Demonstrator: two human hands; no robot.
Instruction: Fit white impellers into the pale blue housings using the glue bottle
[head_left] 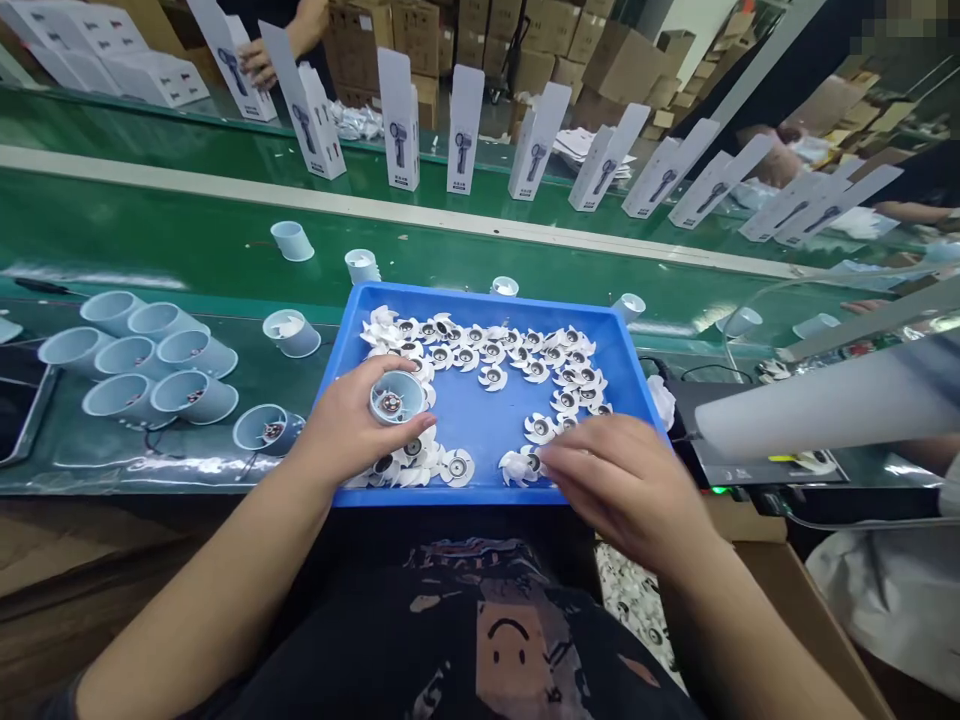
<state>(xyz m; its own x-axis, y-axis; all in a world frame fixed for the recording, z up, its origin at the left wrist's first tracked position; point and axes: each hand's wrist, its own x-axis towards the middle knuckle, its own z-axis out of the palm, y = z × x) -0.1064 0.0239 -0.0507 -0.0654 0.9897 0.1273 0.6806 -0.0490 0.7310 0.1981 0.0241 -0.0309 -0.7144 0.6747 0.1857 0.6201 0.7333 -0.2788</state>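
My left hand [356, 425] is wrapped round a light-blue cylindrical fan housing [397, 398], its open end up, with a small motor with copper windings showing inside. It is held over the left side of a blue tray [465, 497]. Many white fan blades [493, 377] with dark hubs lie along the tray's sides and back. My right hand [622, 480] is over the tray's front right, fingers bent together beside a white fan blade [517, 467]. Its fingertips are partly hidden, so whatever they pinch cannot be made out.
Several light-blue housings [196, 397] stand grouped on the left, others [291, 333] behind the tray along the green bench [187, 240]. Open white boxes [463, 150] line the raised shelf. At right are a white cylinder [810, 400] and a black device [780, 468]. Another person's hand [259, 65] touches a box.
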